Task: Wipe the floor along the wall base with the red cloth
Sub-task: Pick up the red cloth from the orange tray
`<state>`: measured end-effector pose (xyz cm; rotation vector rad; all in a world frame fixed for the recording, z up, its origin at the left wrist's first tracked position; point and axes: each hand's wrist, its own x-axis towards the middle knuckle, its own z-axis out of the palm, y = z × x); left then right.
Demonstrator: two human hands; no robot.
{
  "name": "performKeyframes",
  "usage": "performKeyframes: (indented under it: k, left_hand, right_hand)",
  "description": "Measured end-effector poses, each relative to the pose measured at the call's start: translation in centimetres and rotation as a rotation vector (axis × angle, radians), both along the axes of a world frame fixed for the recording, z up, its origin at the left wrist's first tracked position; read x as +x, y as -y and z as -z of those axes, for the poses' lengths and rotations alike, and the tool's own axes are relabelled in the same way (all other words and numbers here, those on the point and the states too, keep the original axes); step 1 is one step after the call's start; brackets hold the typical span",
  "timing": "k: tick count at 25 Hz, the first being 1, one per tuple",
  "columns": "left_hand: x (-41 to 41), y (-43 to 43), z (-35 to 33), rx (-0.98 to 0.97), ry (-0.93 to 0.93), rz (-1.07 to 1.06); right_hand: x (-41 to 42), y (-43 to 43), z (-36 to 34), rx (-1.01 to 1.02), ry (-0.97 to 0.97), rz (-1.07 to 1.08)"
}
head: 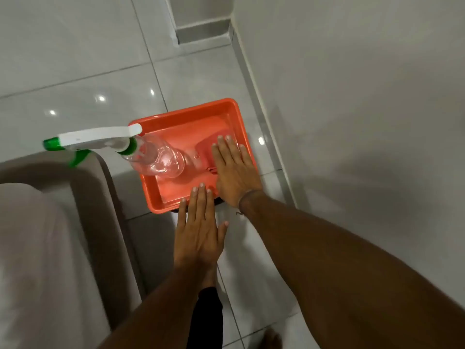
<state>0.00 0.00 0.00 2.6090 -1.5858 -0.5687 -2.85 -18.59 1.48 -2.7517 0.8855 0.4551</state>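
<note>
A folded red cloth (205,152) lies in the right half of an orange tray (186,117) raised above the tiled floor beside the wall base (261,117). My right hand (236,172) is flat, fingers spread, over the cloth and hides most of it. My left hand (198,227) hovers flat and open at the tray's near edge, holding nothing. A clear spray bottle (156,159) with a white and green trigger head stands in the tray's left half.
A beige sofa arm (83,197) fills the left side. The white wall (364,122) runs along the right with a skirting strip. Glossy white floor tiles (75,59) stretch ahead to a doorway step (201,34). My foot and dark trouser leg show below.
</note>
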Motion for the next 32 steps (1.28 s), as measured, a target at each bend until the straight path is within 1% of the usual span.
performKeyframes:
  k: [2,4,8,14,16,18,20,23,27,29,32]
  left_hand:
    - [0.5,-0.1,1.5,0.017,-0.039,-0.036]
    - [0.5,-0.5,2.2,0.014,-0.016,-0.025]
    - [0.2,-0.5,2.6,0.007,-0.016,-0.02]
    - [-0.7,-0.5,3.5,0.016,0.011,-0.067]
    - [-0.4,-0.5,3.4,0.013,0.027,-0.046]
    - [-0.2,-0.6,2.6,0.015,0.052,-0.012]
    - [-0.7,-0.9,1.7,0.008,0.059,-0.007]
    - [-3.8,-1.8,-0.1,0.01,0.068,-0.016]
    - [-10.4,-5.3,-1.5,-0.001,0.048,-0.022]
    - [-13.9,-7.8,-1.1,0.014,0.046,-0.041]
    - [-19.9,-11.6,0.9,0.053,0.055,-0.047]
  right_hand:
    - [1.8,1.4,1.9,0.015,-0.075,-0.061]
    - [2.6,2.9,3.0,0.066,-0.128,-0.117]
    - [2.7,3.3,4.4,0.113,-0.17,-0.12]
    - [2.8,3.9,5.2,0.064,-0.124,-0.142]
    - [2.7,4.0,4.8,0.064,-0.113,-0.14]
    - [2.0,3.8,3.8,0.054,-0.051,-0.143]
    - [0.5,3.0,2.2,0.022,0.058,-0.151]
    - [-4.1,0.7,-1.1,-0.001,0.199,-0.156]
    - [-14.2,-4.5,-3.8,0.026,0.311,-0.076]
    - [-19.7,-8.3,-2.9,0.017,0.285,-0.036]
    - [-28.5,-13.5,0.5,0.068,0.178,-0.042]
